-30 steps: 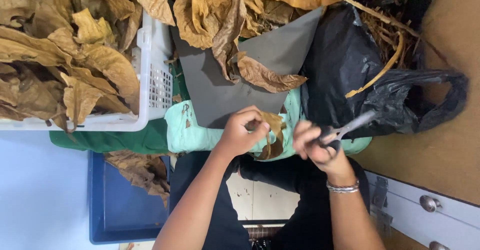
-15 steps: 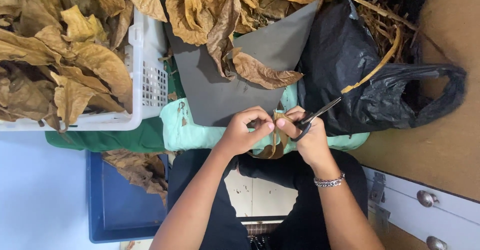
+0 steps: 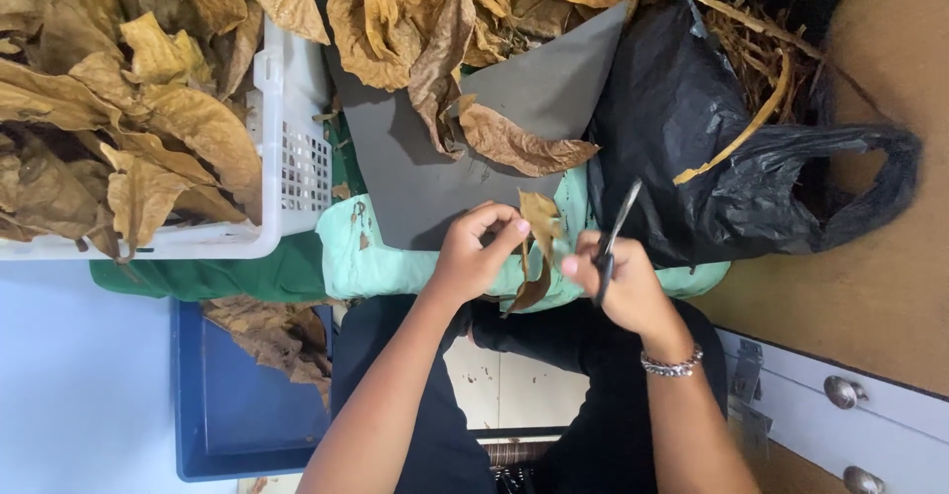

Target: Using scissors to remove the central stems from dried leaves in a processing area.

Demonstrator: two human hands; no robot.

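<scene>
My left hand pinches a small dried brown leaf by its upper edge, over a mint-green cloth. My right hand grips a pair of black-handled scissors, blades pointing up and away, just right of the leaf. The fingers of my right hand touch the leaf's right side. A bead bracelet sits on my right wrist.
A grey sheet lies above the hands with dried leaves on it. A white slatted basket full of leaves stands at left. A black plastic bag of stems sits at right. A blue tray with leaves lies lower left. White drawers lower right.
My right hand drew back from the black bag toward the leaf with the scissors, then shifted slightly right. The scissors' blades swung from pointing right to pointing upward.
</scene>
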